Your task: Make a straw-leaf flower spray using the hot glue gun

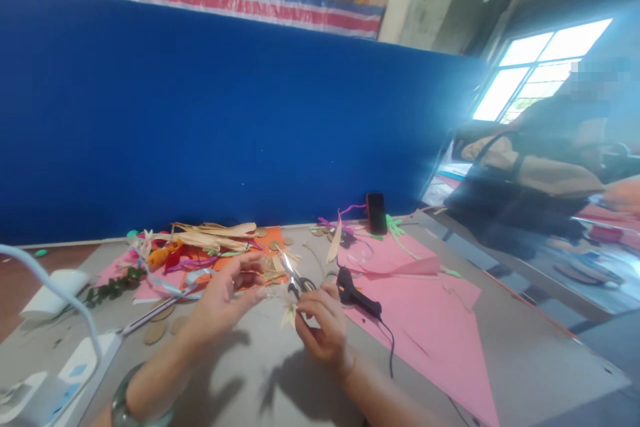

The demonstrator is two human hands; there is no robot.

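My right hand (pixel 323 323) pinches a small pale flower shape (pixel 289 315) with pointed petals, like dried husk, a little above the grey table. To its left, my left hand (pixel 225 300) is raised with thumb and curved fingers apart, and I see nothing held in it. Just beyond my right fingers lies a pair of scissors (pixel 299 282), blades pointing away. A black glue gun (pixel 357 293) with a cord rests right of that hand. Fine clear strands seem to glint between my hands, too blurred to name.
Pink sheets (pixel 420 327) cover the table's right part. Dried husk strips (pixel 215 237) and coloured craft pieces are heaped at the back left. A phone (pixel 377 213) leans against the blue partition (pixel 225 113). A power strip (pixel 75 380) lies front left; a person (pixel 545 140) sits at right.
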